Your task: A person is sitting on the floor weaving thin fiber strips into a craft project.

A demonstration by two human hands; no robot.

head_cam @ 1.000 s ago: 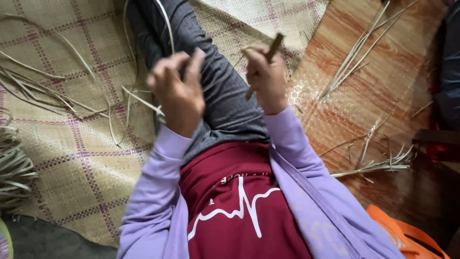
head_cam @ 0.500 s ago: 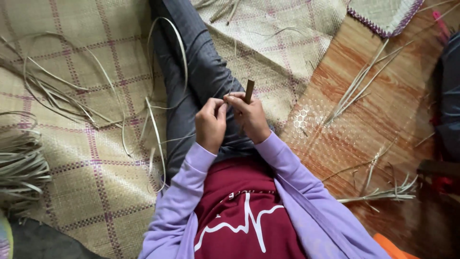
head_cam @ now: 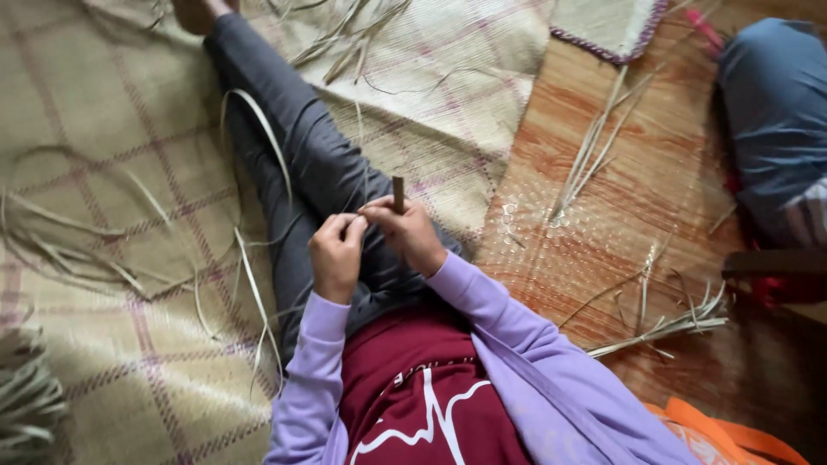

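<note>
I sit on a woven mat (head_cam: 103, 362) with my leg in grey trousers stretched out ahead. My right hand (head_cam: 409, 234) is closed around a short brown stick-like tool (head_cam: 398, 193) that points up from the fist. My left hand (head_cam: 336, 254) is right beside it, fingertips pinched on a thin pale reed strip (head_cam: 258, 129) that loops away over my leg. Both hands meet above my thigh, almost touching.
Loose dried reed strips (head_cam: 77, 250) lie scattered on the mat at left, a bundle (head_cam: 26, 405) at lower left. More strips (head_cam: 594, 155) rest on the wood-pattern floor at right. Another person's blue-clad leg (head_cam: 775, 112) is at upper right. An orange object (head_cam: 732, 435) sits bottom right.
My hands have come together and lowered from apart and raised to close over my thigh. The view has shifted so more of the leg and mat shows.
</note>
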